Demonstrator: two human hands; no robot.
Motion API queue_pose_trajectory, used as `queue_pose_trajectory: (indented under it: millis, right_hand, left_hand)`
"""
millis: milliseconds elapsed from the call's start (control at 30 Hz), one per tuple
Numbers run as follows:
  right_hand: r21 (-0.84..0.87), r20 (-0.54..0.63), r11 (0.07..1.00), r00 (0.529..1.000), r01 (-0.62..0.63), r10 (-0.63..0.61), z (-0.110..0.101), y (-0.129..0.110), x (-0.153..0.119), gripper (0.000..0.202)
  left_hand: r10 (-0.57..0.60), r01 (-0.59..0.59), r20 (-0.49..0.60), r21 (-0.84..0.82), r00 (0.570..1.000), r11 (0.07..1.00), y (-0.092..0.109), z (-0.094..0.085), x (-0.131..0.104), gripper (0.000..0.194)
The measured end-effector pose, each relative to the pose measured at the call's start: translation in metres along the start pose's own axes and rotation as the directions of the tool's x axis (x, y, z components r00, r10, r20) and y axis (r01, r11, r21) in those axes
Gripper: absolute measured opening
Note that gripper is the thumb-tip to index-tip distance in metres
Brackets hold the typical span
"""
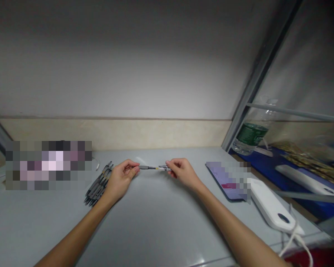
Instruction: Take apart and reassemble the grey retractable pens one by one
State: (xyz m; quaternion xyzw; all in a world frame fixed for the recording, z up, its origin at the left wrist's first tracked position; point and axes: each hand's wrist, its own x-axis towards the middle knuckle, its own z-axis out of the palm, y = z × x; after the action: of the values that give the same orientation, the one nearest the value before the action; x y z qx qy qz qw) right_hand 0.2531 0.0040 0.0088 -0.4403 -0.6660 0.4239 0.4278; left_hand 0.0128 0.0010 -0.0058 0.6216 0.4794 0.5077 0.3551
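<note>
Handling a pen [144, 167] over the table [156, 230], the person holds it roughly level to the right of the pile of pens [98, 185]. The left hand [121, 179] pinches its grey end between the fingers, nearer the pile; the right hand [183, 171] grasps the paler, shiny end, farther from the pile. Whether this is one piece or two parts meeting is too small to tell. The step in hand seems to be fitting or separating pen parts. The next move probably calls for a steady left pinch, both ends in line, and a gentle push, pull or twist from the right.
</note>
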Motion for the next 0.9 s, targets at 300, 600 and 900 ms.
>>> queue_pose_trajectory:
  millis: [300,600,900]
  right_hand:
    - [0.0,-0.019,0.994,0.993,0.113,-0.113,0.0024,-0.0015,-0.0018,0.032]
    - [-0.143,0.067,0.989,0.997,0.039,-0.03,0.0069,-0.0015,-0.0045,0.051]
    - [-0.225,0.01,0.971,0.996,0.084,-0.084,0.0041,-0.001,-0.0042,0.05]
  left_hand:
    - [0.005,-0.005,0.002,0.06,1.0,0.998,0.0013,-0.0006,0.0005,0.023]
    - [-0.006,0.006,0.023,-0.005,1.0,1.0,-0.0053,-0.0008,0.0034,0.026]
    - [-0.006,0.006,0.011,-0.019,1.0,1.0,-0.0007,0.0014,0.001,0.024]
